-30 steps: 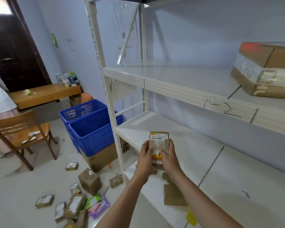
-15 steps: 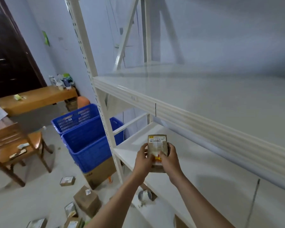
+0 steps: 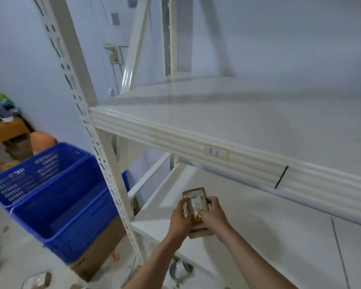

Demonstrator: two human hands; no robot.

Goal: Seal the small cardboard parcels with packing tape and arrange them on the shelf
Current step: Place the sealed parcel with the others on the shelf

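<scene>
— From the head camera, what are the hands doing?
— The left hand (image 3: 180,219) and right hand (image 3: 214,213) are both gripping a small cardboard parcel (image 3: 196,211) between them, over the lower shelf (image 3: 258,226).
— Which step?
— Probably placing it; the label looks taped already.
— Next?
— Likely choosing a spot: the upper shelf (image 3: 238,122) is lying above the hands, blue crates (image 3: 56,197) to their left.

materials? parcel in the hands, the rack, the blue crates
Parcel: brown cardboard, matte, with a white barcode label; any tape is too blurred to tell.
Rack: looks like cream-painted steel, glossy, with punched slots up the post.
Blue crates: likely moulded plastic, smooth, with vented walls.
</scene>
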